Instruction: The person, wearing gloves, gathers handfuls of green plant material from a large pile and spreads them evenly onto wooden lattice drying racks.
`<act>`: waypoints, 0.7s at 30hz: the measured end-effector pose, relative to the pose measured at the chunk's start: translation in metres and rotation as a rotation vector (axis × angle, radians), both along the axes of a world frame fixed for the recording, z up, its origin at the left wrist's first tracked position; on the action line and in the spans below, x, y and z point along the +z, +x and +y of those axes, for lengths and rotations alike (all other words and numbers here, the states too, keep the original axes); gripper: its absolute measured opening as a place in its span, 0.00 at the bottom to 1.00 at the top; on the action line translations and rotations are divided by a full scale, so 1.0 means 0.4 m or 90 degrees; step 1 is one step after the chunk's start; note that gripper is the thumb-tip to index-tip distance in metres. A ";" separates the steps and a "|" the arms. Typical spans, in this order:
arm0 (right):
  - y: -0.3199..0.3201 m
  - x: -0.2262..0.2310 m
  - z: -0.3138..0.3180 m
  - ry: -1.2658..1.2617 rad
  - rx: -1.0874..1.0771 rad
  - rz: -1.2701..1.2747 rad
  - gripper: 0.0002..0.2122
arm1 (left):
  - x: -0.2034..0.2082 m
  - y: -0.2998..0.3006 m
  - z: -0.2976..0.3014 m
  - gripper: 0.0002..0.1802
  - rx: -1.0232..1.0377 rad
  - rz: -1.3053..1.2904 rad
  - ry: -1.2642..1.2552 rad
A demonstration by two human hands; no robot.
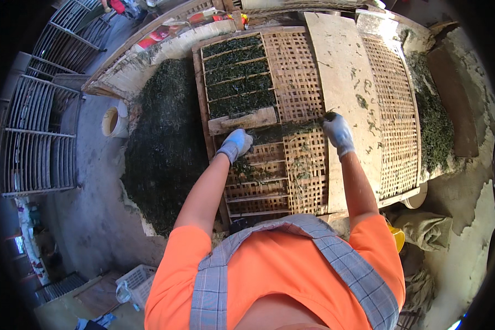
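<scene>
My left hand (236, 145), in a pale work glove, is closed at the near end of a wooden board strip (243, 120). My right hand (339, 133), gloved too, is closed round a tuft of dark green leafy strands at the edge of a pale plank. Between the hands stretches a band of the dark green strands (286, 131), over a woven bamboo lattice (300, 82). Beyond my left hand, a slatted frame (272, 71) holds several rows of the strands. Nearer slots of the lattice (258, 187) show only loose bits.
A large dark green heap (162, 137) lies left of the lattice, and another heap (434, 126) at the right. The pale plank (346, 93) separates two lattice panels. A white bucket (114, 121), metal racks (41, 135) and a white crate (137, 283) stand at the left.
</scene>
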State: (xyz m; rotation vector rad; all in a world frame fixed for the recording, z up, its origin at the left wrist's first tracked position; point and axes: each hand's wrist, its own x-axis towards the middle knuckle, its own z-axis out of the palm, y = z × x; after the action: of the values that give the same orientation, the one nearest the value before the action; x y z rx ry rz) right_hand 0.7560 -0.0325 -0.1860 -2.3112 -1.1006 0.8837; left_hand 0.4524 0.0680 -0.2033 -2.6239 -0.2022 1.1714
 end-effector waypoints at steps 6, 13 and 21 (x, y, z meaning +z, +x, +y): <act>-0.319 0.086 0.067 -0.033 0.183 0.417 0.14 | -0.096 -0.073 0.026 0.13 -0.084 -0.091 -0.007; -0.375 -0.274 0.135 0.139 0.123 0.297 0.13 | 0.021 -0.373 0.100 0.16 0.971 -0.715 -0.823; -0.484 -0.120 0.057 0.299 0.168 -0.084 0.13 | -0.020 -0.334 -0.050 0.22 0.642 -0.993 0.221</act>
State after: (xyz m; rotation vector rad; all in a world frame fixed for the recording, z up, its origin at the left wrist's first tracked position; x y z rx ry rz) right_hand 0.5623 -0.0097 -0.2340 -1.8830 -1.5102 0.4914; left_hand 0.3186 0.0480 -0.2111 -2.3696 -1.8296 -1.0183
